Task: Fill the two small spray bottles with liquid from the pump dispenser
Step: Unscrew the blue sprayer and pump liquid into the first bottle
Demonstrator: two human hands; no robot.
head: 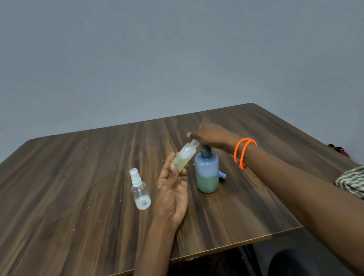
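Tilted in the left hand (171,190) grip, spray bottle (184,157) meets pump dispenser (207,171).

The right hand (210,135) hides the pump head.

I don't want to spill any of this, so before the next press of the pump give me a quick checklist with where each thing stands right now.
1. Small bottle held: ok, left hand grips it, tilted toward the pump.
2. Bottle mouth under the nozzle: cannot tell, right hand hides the spot.
3. Right hand on the pump head: ok, it rests on top of the pump dispenser.
4. Dispenser upright on the table: ok.
5. Liquid left in dispenser: ok, green level shows in the lower part.
6. Second spray bottle filled: not ok, capped and nearly empty.
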